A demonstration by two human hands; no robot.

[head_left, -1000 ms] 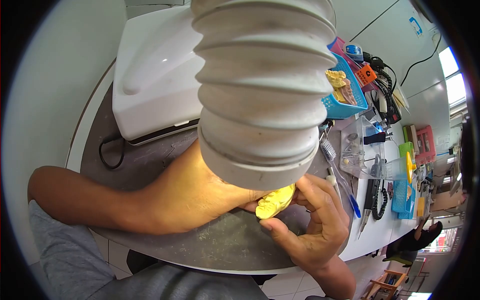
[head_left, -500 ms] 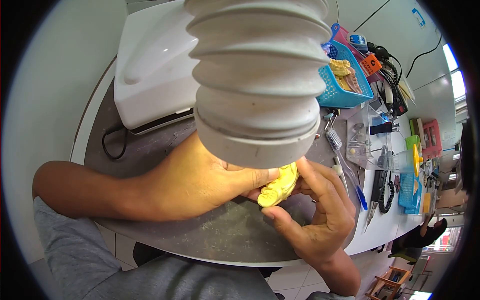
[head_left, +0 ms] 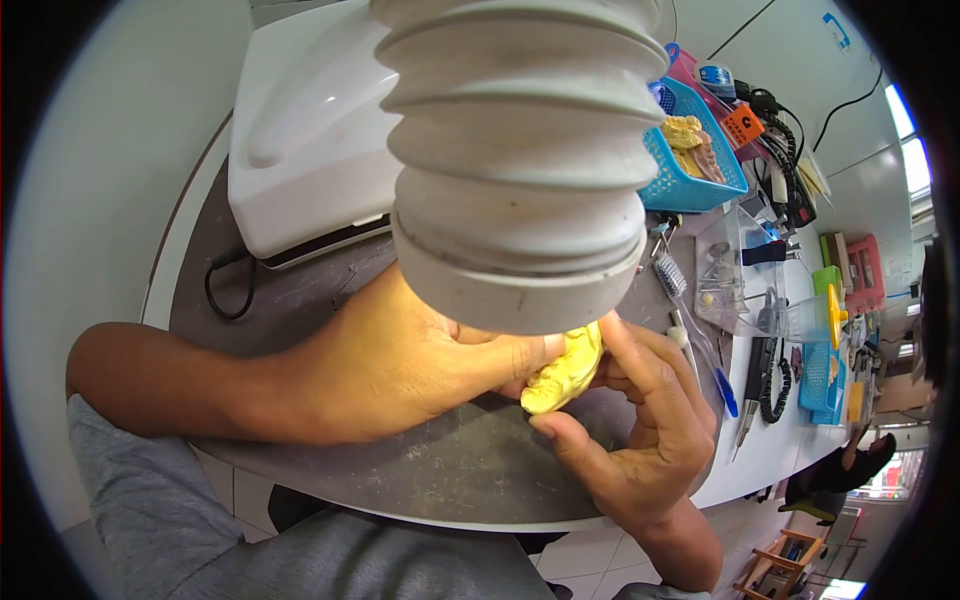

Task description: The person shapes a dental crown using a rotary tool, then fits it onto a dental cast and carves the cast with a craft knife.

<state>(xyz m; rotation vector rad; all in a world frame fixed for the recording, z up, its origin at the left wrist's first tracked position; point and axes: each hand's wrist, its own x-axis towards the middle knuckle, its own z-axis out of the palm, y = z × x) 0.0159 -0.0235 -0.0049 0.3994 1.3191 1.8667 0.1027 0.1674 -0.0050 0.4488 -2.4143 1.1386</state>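
A yellow dental cast [head_left: 565,378] with a bumpy, tooth-shaped surface is held over the grey bench top [head_left: 450,470]. My left hand [head_left: 410,360] grips it from the left, the thumb lying along its upper side and the other fingers mostly hidden behind. On the other side my right hand [head_left: 640,420] holds the cast between a thumb near its lower end and an index finger at its upper end. The nozzle of a white ribbed hose [head_left: 520,200] hangs right above and covers the fingertips' far side.
At the left back stands a white machine [head_left: 310,130] with a black cable. A blue basket [head_left: 690,195] holds more casts. Right of my hands lie a brush [head_left: 672,278], a clear box [head_left: 735,285] and a handpiece [head_left: 755,390]. Another person [head_left: 850,470] is far right.
Almost nothing differs. The cast and my right hand appear very slightly farther right, as does the hose; both hands keep their hold.
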